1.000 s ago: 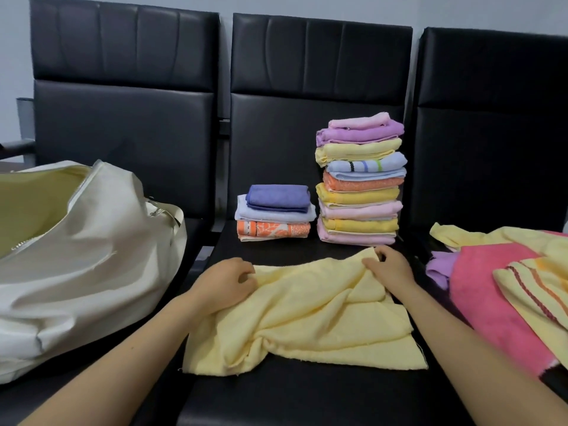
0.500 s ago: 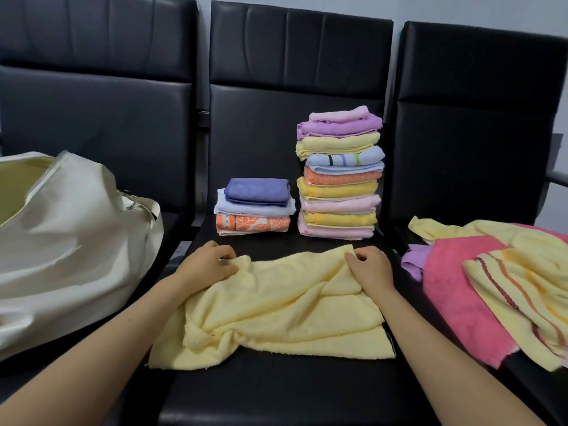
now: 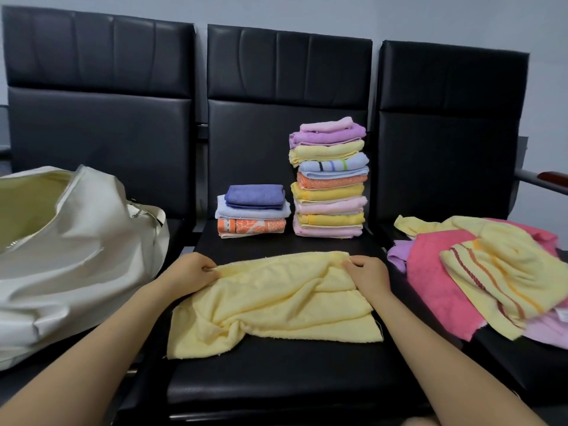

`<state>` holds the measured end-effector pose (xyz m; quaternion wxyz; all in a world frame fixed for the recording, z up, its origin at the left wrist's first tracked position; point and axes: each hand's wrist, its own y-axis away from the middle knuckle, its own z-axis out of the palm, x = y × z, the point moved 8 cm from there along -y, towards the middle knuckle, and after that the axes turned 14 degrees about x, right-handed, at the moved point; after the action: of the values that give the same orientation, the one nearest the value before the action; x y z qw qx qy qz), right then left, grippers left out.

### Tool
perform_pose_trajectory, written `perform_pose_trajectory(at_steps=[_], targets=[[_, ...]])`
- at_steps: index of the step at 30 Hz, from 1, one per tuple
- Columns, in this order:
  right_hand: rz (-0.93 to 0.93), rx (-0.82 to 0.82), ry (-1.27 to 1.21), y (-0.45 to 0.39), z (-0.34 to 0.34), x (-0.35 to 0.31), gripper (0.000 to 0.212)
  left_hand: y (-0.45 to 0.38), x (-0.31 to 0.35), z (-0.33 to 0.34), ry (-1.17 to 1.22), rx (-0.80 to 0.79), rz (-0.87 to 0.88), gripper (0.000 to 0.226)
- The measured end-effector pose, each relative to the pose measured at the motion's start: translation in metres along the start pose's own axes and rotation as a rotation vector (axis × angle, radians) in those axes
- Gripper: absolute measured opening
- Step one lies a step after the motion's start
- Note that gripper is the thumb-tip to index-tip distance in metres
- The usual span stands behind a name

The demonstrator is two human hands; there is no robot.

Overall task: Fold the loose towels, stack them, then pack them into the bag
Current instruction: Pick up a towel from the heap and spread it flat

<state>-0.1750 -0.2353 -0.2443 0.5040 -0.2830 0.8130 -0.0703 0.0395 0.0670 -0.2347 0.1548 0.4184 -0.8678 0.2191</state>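
A crumpled pale yellow towel (image 3: pixel 276 299) lies on the middle black seat (image 3: pixel 276 370). My left hand (image 3: pixel 190 272) pinches its far left corner and my right hand (image 3: pixel 367 272) pinches its far right corner. Behind it stand a short stack of folded towels (image 3: pixel 252 210) with a purple one on top, and a tall stack of several folded towels (image 3: pixel 330 179). An open cream bag (image 3: pixel 76 259) sits on the left seat. Loose towels (image 3: pixel 479 272) in pink, yellow and lilac lie heaped on the right seat.
Three black padded chairs stand side by side with high backrests (image 3: pixel 285 66) against a pale wall. A wooden armrest (image 3: pixel 551 178) juts out at the far right. Gaps run between the seats.
Both hands have drawn the towel's far edge apart, so it lies straighter and wider. The camera view has shifted slightly.
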Motion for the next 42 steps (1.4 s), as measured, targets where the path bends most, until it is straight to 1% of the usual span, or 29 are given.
perform_pose_trajectory(at_steps=[1, 3, 5, 7, 9, 10, 12, 15, 16, 17, 19, 22, 25, 27, 29, 30, 31, 33, 35, 37, 39, 41, 42], targets=[[0.038, 0.005, -0.031, 0.005, -0.005, 0.001, 0.016, 0.004, 0.000, -0.007, -0.030, 0.028, 0.017, 0.021], [0.080, -0.007, -0.053, 0.015, -0.014, 0.000, 0.020, 0.011, 0.003, -0.029, -0.047, 0.137, 0.056, 0.022], [0.063, -0.002, -0.069, 0.024, -0.026, -0.010, 0.019, 0.020, 0.015, -0.057, 0.001, 0.296, 0.096, 0.023], [0.028, 0.046, -0.096, 0.024, -0.049, -0.031, 0.018, 0.028, 0.028, -0.086, 0.047, 0.461, 0.112, 0.023], [-0.015, 0.074, -0.125, 0.016, -0.074, -0.062, 0.026, 0.035, 0.043, -0.112, 0.115, 0.566, 0.120, 0.023], [-0.025, 0.089, -0.151, 0.010, -0.088, -0.080, 0.030, 0.037, 0.052, -0.126, 0.156, 0.600, 0.135, 0.024], [-0.012, 0.171, -0.240, -0.003, -0.121, -0.118, 0.038, 0.038, 0.072, -0.156, 0.208, 0.653, 0.190, 0.025], [0.077, 0.259, -0.443, -0.013, -0.165, -0.171, 0.034, 0.039, 0.100, -0.209, 0.282, 0.721, 0.255, 0.026], [0.073, 0.255, -0.474, -0.015, -0.176, -0.187, 0.029, 0.040, 0.105, -0.224, 0.331, 0.735, 0.258, 0.026], [0.043, 0.241, -0.476, -0.016, -0.186, -0.201, 0.029, 0.041, 0.108, -0.239, 0.389, 0.751, 0.259, 0.027], [-0.040, 0.208, -0.454, -0.019, -0.202, -0.222, 0.039, 0.042, 0.111, -0.263, 0.479, 0.778, 0.230, 0.032], [-0.068, 0.198, -0.488, -0.013, -0.222, -0.242, 0.043, 0.041, 0.111, -0.282, 0.514, 0.752, 0.130, 0.029], [-0.017, 0.198, -0.574, -0.007, -0.232, -0.252, 0.041, 0.041, 0.110, -0.285, 0.688, 0.660, 0.038, 0.029], [0.046, 0.158, -0.655, -0.008, -0.232, -0.253, 0.027, 0.043, 0.110, -0.287, 0.885, 0.630, -0.028, 0.025], [0.121, 0.087, -0.756, -0.009, -0.228, -0.254, 0.008, 0.045, 0.110, -0.286, 1.091, 0.600, -0.141, 0.014], [0.155, 0.062, -0.803, -0.012, -0.227, -0.253, 0.005, 0.046, 0.111, -0.283, 1.156, 0.563, -0.199, 0.013], [0.185, 0.044, -0.834, -0.015, -0.224, -0.252, 0.006, 0.046, 0.112, -0.280, 1.199, 0.513, -0.246, 0.016], [0.262, 0.003, -0.848, -0.022, -0.215, -0.245, 0.014, 0.044, 0.114, -0.271, 1.243, 0.398, -0.303, 0.022], [0.334, -0.017, -0.801, -0.027, -0.204, -0.231, 0.015, 0.039, 0.115, -0.260, 1.211, 0.327, -0.325, 0.019], [0.341, -0.009, -0.660, -0.034, -0.189, -0.213, 0.022, 0.031, 0.108, -0.245, 1.083, 0.341, -0.338, 0.017], [0.284, 0.037, -0.421, -0.046, -0.173, -0.189, 0.032, 0.021, 0.096, -0.227, 0.856, 0.393, -0.307, 0.016], [0.195, 0.081, -0.162, -0.053, -0.155, -0.166, 0.029, 0.009, 0.085, -0.201, 0.638, 0.395, -0.244, 0.010], [0.165, 0.073, -0.063, -0.055, -0.144, -0.156, 0.026, 0.002, 0.078, -0.187, 0.564, 0.387, -0.223, 0.009]])
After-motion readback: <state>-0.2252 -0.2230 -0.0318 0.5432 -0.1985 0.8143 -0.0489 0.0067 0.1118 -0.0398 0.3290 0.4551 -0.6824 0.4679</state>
